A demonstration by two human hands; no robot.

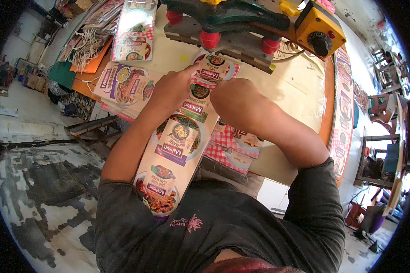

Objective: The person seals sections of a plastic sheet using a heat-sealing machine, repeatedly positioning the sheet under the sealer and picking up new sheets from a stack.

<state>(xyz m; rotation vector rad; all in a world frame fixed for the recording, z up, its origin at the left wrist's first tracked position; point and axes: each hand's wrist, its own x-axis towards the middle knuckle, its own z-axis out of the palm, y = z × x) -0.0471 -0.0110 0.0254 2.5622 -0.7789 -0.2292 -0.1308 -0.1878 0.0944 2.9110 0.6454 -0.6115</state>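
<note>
A long printed strip [168, 157] with pictures of food dishes and bottles runs slantwise from the worktable toward my chest. My left hand [175, 88] is closed on its left edge near the far end, thumb and fingers pinched together. On the opposite edge my right hand [239, 100] is curled into a fist against the strip, its fingertips hidden from view. Below my right forearm lie more printed sheets [232, 143] with red-checked borders. Another stack of printed sheets [125, 86] is just left of my left hand.
A dark green press [232, 20] with red feet stands at the table's far side, joined to a yellow control box [321, 29] with a black dial. A glossy printed pack [133, 32] and a pile of strung sheets [89, 41] are at the far left. Printed strips [342, 104] hang along the right edge.
</note>
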